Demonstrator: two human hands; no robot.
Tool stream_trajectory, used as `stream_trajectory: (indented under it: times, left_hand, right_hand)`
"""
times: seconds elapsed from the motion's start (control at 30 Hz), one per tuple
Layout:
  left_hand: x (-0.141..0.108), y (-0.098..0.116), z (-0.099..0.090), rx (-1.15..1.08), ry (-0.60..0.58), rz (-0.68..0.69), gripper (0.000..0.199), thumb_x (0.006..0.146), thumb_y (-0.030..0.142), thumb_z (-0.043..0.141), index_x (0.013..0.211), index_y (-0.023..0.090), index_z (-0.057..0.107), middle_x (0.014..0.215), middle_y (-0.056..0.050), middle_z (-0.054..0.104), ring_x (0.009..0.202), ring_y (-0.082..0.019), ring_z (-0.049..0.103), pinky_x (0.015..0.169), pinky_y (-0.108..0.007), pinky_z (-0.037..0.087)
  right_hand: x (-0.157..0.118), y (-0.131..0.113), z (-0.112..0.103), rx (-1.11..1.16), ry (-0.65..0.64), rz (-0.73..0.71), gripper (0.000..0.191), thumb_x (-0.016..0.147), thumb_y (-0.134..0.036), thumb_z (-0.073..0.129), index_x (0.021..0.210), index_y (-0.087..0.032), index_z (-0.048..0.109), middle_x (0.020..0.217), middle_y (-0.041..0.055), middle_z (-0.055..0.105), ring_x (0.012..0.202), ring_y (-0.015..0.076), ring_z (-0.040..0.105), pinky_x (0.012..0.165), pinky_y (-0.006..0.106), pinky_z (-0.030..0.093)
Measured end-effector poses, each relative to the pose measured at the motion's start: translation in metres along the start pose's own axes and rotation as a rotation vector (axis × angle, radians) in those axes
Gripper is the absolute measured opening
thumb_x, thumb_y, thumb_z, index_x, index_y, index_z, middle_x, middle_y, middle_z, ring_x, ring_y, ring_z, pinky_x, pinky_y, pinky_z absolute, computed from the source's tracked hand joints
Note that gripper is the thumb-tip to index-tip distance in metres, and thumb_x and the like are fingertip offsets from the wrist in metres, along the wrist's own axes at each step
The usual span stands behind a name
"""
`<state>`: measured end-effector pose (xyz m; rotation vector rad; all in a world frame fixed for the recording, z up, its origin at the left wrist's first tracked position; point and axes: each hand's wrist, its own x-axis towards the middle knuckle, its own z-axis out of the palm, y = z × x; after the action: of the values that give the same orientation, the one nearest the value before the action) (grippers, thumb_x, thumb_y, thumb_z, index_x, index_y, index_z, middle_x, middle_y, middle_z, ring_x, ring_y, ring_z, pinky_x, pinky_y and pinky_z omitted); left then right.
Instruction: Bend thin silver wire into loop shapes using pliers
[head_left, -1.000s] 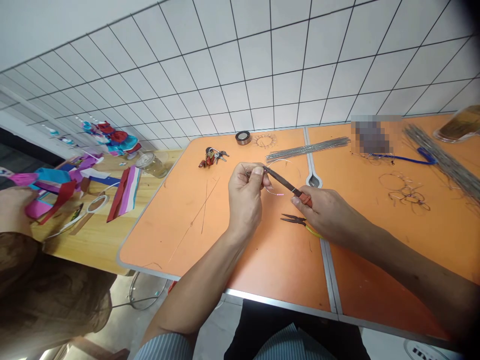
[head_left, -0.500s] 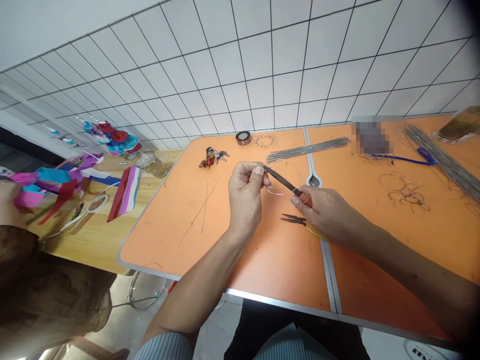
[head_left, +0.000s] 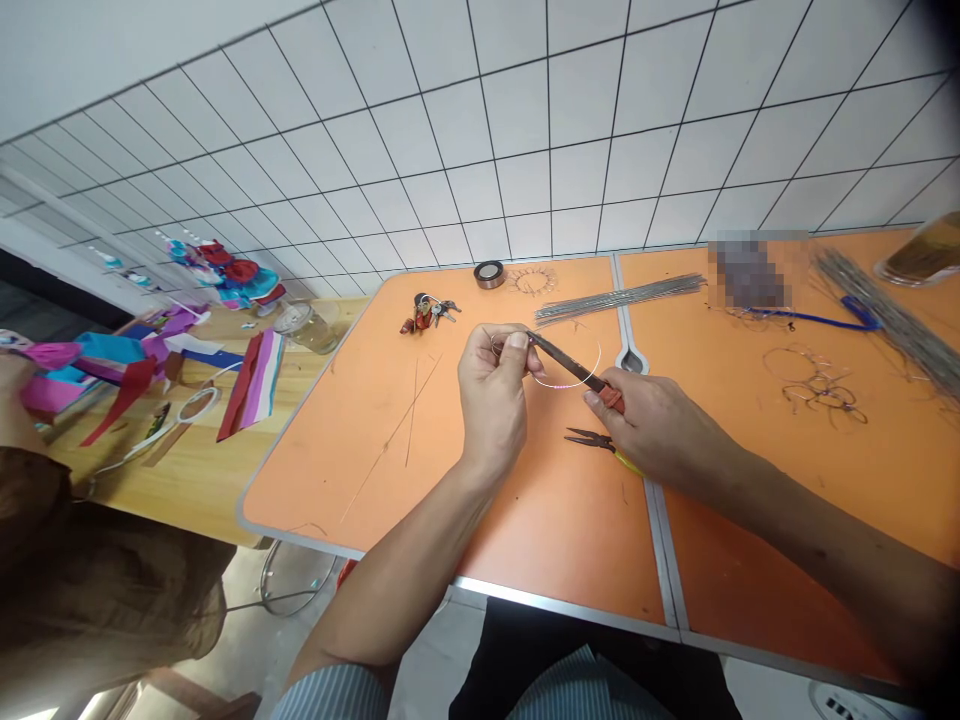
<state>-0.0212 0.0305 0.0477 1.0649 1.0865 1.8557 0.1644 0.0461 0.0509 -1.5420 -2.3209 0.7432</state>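
My left hand [head_left: 495,385] is closed, pinching a thin wire [head_left: 592,368] between thumb and fingers above the orange table. The wire curves out to the right and carries several small pink beads [head_left: 561,386]. In my right hand [head_left: 645,415] is a slim dark metal tool [head_left: 566,360] with a red-orange handle; its exact kind is unclear. Its tip reaches my left fingertips, where the contact with the wire is hidden. Just below my right hand lie needle-nose pliers [head_left: 592,438] with yellow handles, partly covered by it.
On the orange table [head_left: 420,500] are keys [head_left: 435,312], a spool [head_left: 490,274], a bundle of metal wires [head_left: 619,298] and tangled wire rings [head_left: 821,398]. Another bundle [head_left: 892,320] lies far right. A co-worker's arm [head_left: 19,400] is at the left, beside ribbons [head_left: 255,385] and a jar [head_left: 306,325].
The wire's free end has swung round and now curves up on the right of the tool. Both hands stay nearly in place; the view has shifted slightly.
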Motion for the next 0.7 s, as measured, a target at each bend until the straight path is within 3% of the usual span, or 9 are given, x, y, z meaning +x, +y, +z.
stream_trajectory:
  times: [0.23, 0.37, 0.43, 0.57, 0.7]
  left_hand:
    - [0.002, 0.002, 0.0, -0.054, -0.065, -0.036, 0.016, 0.1, 0.031, 0.074, 0.09, 0.021, 0.065, 0.072, 0.002, 0.063, 0.069, -0.012, 0.058, 0.073, -0.026, 0.051]
    - [0.006, 0.004, -0.001, -0.075, -0.056, 0.003, 0.019, 0.096, 0.035, 0.079, 0.093, 0.021, 0.068, 0.092, -0.001, 0.069, 0.073, -0.01, 0.063, 0.073, -0.026, 0.054]
    - [0.008, 0.006, -0.003, -0.08, -0.044, 0.014, 0.02, 0.095, 0.037, 0.08, 0.094, 0.022, 0.066, 0.099, -0.002, 0.071, 0.073, -0.01, 0.063, 0.073, -0.026, 0.055]
    - [0.013, 0.01, -0.006, -0.084, -0.058, 0.025, 0.022, 0.096, 0.038, 0.08, 0.094, 0.024, 0.064, 0.091, 0.0, 0.071, 0.072, -0.011, 0.064, 0.071, -0.026, 0.055]
    - [0.011, 0.008, -0.006, -0.087, -0.137, 0.0, 0.021, 0.095, 0.038, 0.082, 0.095, 0.023, 0.067, 0.083, 0.001, 0.069, 0.071, -0.011, 0.064, 0.068, -0.024, 0.054]
  right_hand:
    - [-0.003, 0.008, -0.005, 0.009, 0.033, -0.109, 0.022, 0.11, -0.038, 0.045, 0.098, -0.025, 0.058, 0.095, 0.0041, 0.071, 0.082, 0.0217, 0.061, 0.068, 0.034, 0.039]
    - [-0.003, 0.016, -0.005, -0.054, 0.071, -0.11, 0.021, 0.109, -0.035, 0.046, 0.109, -0.025, 0.064, 0.101, 0.005, 0.073, 0.082, 0.0219, 0.063, 0.067, 0.033, 0.039]
    - [0.001, 0.022, -0.003, -0.121, 0.118, -0.147, 0.022, 0.107, -0.03, 0.047, 0.112, -0.024, 0.068, 0.105, 0.0078, 0.073, 0.084, 0.0231, 0.064, 0.068, 0.034, 0.039]
    - [0.015, 0.041, -0.004, -0.245, 0.242, -0.163, 0.024, 0.102, -0.025, 0.049, 0.109, -0.022, 0.072, 0.102, 0.0115, 0.07, 0.085, 0.0256, 0.063, 0.066, 0.036, 0.036]
    - [0.02, 0.044, -0.019, 0.078, 0.23, -0.026, 0.025, 0.102, -0.041, 0.057, 0.101, -0.022, 0.074, 0.09, 0.0067, 0.07, 0.077, 0.0226, 0.061, 0.068, 0.035, 0.041]
